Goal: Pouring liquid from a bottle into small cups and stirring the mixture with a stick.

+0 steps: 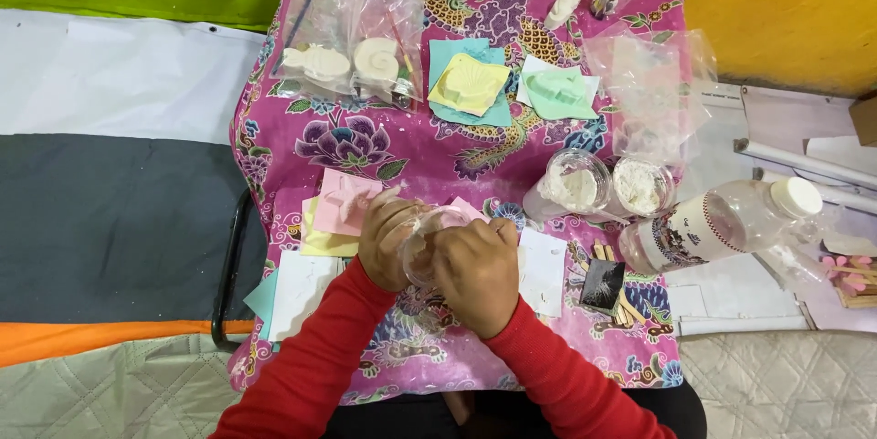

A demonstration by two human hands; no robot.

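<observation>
Both my hands meet over the near middle of a small table covered in a pink flowered cloth (420, 147). My left hand (388, 243) cups a clear plastic cup (427, 240) tipped on its side. My right hand (477, 270) grips the same cup from the right. What the cup holds is hidden by my fingers. A pink mould (343, 200) lies just left of my left hand, on yellow and white sheets. Both my sleeves are red.
Two clear cups of white powder (574, 185) (639, 185) stand to the right, beside a lying plastic bottle (722, 224). A yellow mould (469, 83) and a green mould (557, 92) lie further back. Bagged white plaster figures (352, 63) sit at back left. Wooden sticks (614, 297) lie at right.
</observation>
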